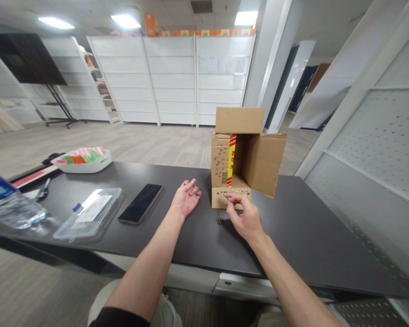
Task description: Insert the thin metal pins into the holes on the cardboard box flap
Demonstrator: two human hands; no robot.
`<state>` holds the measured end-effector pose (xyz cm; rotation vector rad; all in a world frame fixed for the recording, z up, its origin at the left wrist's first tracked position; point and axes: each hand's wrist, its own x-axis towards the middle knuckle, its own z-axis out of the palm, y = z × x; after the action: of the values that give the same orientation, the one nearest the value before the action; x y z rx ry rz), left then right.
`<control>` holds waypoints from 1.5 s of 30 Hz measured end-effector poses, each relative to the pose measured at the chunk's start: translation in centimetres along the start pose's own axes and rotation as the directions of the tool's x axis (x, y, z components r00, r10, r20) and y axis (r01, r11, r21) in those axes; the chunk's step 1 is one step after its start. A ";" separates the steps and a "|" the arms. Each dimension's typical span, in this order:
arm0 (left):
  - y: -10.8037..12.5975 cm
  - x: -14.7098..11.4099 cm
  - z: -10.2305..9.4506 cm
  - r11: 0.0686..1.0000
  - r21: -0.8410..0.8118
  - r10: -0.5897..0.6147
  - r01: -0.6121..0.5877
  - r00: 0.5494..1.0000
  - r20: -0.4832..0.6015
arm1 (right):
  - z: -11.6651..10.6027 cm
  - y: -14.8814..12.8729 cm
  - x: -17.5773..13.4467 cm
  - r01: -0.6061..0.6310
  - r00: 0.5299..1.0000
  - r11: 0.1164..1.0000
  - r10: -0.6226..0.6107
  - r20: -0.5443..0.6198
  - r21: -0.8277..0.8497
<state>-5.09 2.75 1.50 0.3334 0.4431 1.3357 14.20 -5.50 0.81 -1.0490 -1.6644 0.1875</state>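
An open cardboard box (221, 156) stands on the dark table (187, 236). Round grey heads dot its left flap, and a row of small dark holes or heads runs along its low front flap (218, 200). Just in front of that flap, my right hand (246, 217) pinches a thin nail (226, 196), its tip close to the cardboard; I cannot tell whether they touch. More thin metal nails (221, 218) lie on the table by my right fingers. To the left of the box rests my left hand (186, 198), palm up, fingers loosely curled and apart, holding nothing.
Left of my left hand lie a black phone (141, 204) and a clear plastic case (90, 213) with a paper label. A water bottle (12, 202) and a white basket (85, 165) are farther left. A perforated panel (388, 150) borders the right side.
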 end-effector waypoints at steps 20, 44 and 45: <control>0.0 0.2 -0.2 1.000 -0.003 -0.004 0.004 1.000 0.011 | -0.1 -0.3 0.0 0.052 0.999 0.998 -0.051 -0.020 0.032; 0.0 0.2 -0.3 1.000 0.014 -0.003 0.003 1.000 0.008 | -0.5 -0.6 0.0 0.076 0.940 0.996 -0.084 0.332 0.037; 0.0 0.2 -0.3 1.000 0.015 -0.002 0.002 1.000 0.010 | -0.5 -0.6 0.0 0.074 0.937 0.996 -0.083 0.340 0.039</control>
<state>-5.15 2.90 1.24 0.3517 0.4452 1.3290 14.27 -6.06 1.37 -0.9672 -2.0074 0.3539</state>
